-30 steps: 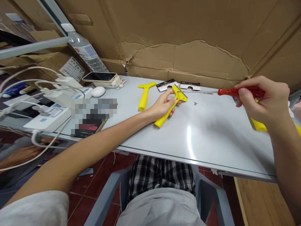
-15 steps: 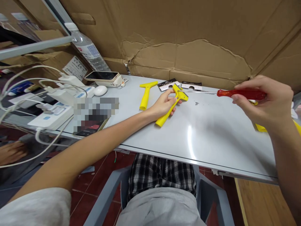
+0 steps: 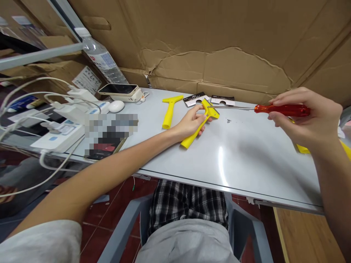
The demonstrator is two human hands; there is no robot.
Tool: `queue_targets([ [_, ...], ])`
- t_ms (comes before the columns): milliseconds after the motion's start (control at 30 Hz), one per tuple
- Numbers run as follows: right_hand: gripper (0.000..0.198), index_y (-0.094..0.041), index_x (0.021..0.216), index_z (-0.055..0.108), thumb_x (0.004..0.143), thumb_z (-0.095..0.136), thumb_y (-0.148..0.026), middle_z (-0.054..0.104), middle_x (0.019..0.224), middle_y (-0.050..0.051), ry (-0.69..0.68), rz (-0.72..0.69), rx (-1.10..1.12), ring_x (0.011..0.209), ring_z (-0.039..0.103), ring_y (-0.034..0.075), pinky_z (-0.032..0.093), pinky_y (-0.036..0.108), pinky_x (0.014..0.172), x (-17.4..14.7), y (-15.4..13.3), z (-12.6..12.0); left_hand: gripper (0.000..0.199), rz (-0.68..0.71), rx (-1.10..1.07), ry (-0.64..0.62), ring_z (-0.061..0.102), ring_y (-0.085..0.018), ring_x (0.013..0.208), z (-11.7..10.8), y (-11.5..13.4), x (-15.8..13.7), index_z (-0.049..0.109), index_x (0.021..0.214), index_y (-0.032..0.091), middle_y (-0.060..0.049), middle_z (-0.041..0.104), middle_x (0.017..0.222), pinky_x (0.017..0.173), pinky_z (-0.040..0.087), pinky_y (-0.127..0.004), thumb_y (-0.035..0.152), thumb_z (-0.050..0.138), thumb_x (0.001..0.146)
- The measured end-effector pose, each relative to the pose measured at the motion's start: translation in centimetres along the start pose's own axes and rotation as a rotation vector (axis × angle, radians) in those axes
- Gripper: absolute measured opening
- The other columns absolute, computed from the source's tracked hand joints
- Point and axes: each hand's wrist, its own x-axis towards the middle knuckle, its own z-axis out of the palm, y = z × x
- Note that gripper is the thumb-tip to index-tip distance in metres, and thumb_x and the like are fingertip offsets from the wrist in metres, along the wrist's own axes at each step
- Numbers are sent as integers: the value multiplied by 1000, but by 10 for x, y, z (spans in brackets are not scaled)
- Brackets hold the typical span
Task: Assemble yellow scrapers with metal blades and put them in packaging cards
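In mid-frame, the left hand [image 3: 192, 124] has its fingers curled round the yellow scraper [image 3: 189, 139], which slants up rightward. At frame right, the right hand [image 3: 315, 118] grips the red screwdriver [image 3: 285, 110], pointing left at the scraper's head.

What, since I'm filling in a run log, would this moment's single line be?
left hand: holds yellow T-shaped tool | right hand: holds red-handled screwdriver | screwdriver tip: at tool's head | small dark bits: on table

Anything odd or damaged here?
The cardboard behind the table looks damaged: a ragged line runs across its lower part, like a tear. Small dark bits lie loose on the table, right of the yellow tool in the left hand; spilled or set there, I can't tell.
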Motion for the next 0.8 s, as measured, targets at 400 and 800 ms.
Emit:
queue_targets([
  [400,18,-19,95,76,95,64,-32,60,59,-5,-57,-34,-431,49,52,1,35,17,53,0,10,-11,19,-4,4,-7,58,-8,56,0,2,0,51,126,23,-11,77,115,50,49,-22,23,57,108],
  [800,39,-19,117,74,80,79,-31,75,100,4,120,-2,-108,80,74,11,55,19,61,-2,2,3,27,10,17,-15,55,-7,53,3,4,-2,54,135,17,-15,76,120,47,45,-23,19,52,108],
])
